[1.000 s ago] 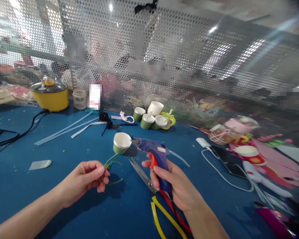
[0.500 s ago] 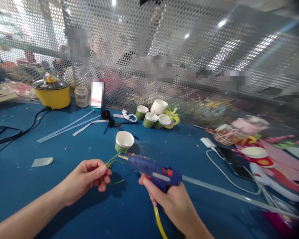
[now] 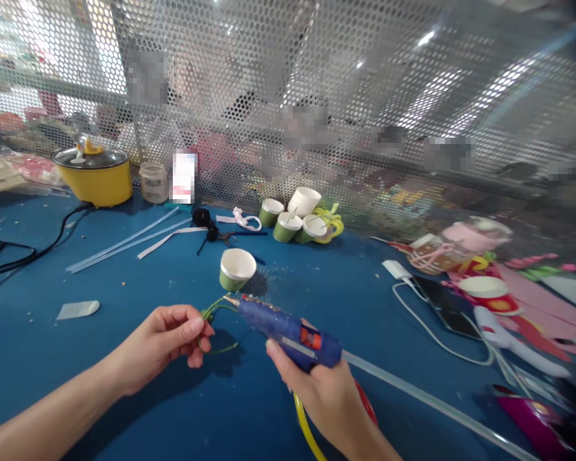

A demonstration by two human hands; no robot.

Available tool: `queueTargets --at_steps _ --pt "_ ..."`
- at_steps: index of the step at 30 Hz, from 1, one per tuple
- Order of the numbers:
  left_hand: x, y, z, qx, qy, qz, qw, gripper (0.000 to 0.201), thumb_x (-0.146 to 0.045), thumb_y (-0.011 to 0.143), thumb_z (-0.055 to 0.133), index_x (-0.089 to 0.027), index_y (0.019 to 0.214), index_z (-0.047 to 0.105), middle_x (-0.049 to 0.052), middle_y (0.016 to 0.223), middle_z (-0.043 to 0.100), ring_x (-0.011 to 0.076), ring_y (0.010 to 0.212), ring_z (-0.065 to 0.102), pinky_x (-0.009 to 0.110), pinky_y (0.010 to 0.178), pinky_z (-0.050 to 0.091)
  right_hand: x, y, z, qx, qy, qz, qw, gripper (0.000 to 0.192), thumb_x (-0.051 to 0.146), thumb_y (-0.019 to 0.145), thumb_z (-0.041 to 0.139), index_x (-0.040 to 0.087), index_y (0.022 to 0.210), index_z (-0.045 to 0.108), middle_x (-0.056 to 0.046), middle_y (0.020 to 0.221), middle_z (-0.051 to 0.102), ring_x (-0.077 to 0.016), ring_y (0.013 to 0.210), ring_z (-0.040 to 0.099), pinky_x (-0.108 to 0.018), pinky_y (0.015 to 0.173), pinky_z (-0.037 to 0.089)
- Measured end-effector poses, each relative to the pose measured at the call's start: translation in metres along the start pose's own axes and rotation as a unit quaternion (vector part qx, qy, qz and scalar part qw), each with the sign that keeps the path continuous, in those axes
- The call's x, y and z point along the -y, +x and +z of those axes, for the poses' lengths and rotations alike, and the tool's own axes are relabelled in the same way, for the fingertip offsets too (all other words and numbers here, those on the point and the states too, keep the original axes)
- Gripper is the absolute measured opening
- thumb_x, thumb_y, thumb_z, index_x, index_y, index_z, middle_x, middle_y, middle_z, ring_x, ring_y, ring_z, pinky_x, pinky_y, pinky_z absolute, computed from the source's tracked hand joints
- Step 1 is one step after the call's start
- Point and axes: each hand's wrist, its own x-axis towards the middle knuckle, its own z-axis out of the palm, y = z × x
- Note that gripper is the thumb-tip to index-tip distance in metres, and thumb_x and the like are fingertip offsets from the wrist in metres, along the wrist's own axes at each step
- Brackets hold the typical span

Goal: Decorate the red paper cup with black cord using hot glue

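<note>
Between the thumb and fingers of my left hand (image 3: pixel 180 336) is a thin green stem piece (image 3: pixel 214 310) with several curved strands. My right hand (image 3: pixel 317 390) is wrapped round the handle of a blue hot glue gun (image 3: pixel 288 330). Its nozzle points left and is at, or very close to, the upper strand; contact is hard to tell. A long clear glue stick (image 3: pixel 427 400) sticks out of the gun's back. Just beyond the nozzle stands a small green paper cup (image 3: pixel 237 269) with a white inside.
Several more cups (image 3: pixel 288 227) stand at the back by a perforated metal screen (image 3: pixel 259 83). A yellow electric pot (image 3: pixel 96 179) is at back left, with loose glue sticks (image 3: pixel 125 246) nearby. A phone (image 3: pixel 446 307) with a white cable and craft pieces lie on the right.
The glue gun has tilted and turned slightly in my right hand, its nozzle staying by the stem strand. My left hand keeps its pinch. The whole view has shifted a little.
</note>
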Motion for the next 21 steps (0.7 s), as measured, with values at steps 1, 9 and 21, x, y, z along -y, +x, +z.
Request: queueTargets --at_steps 1,9,21 --pt "0.0 0.0 0.0 0.001 -0.001 0.0 1.0 0.026 -0.038 0.067 0.066 -0.012 0.066 0.062 0.003 0.06 0.061 0.0088 0.048 0.053 0.021 0.05 0.04 -0.002 0.0 0.0 0.0 -0.007 -0.008 1.0 0.016 0.036 0.072 0.057 0.021 0.071 0.058 -0.003 0.06 0.06 -0.0206 0.059 0.058 -0.029 0.054 0.047" --pt "0.001 0.0 0.0 -0.001 0.0 0.006 1.0 0.026 -0.037 0.068 0.066 -0.012 0.066 0.063 0.003 0.06 0.062 0.0085 0.049 0.053 0.021 0.05 0.04 -0.009 0.0 -0.001 0.001 -0.025 -0.053 0.998 0.009 0.03 0.073 0.056 0.021 0.075 0.059 -0.004 0.067 0.062 -0.0208 0.062 0.059 -0.029 0.059 0.048" --pt "0.002 -0.001 -0.001 0.009 -0.007 0.013 1.0 0.023 -0.034 0.07 0.065 -0.011 0.067 0.062 0.002 0.061 0.062 0.0082 0.049 0.054 0.02 0.05 0.04 0.0 0.001 -0.002 -0.052 -0.053 -0.133 0.988 0.017 0.03 0.078 0.049 0.019 0.073 0.061 -0.001 0.056 0.06 -0.0159 0.05 0.058 -0.023 0.05 0.049"
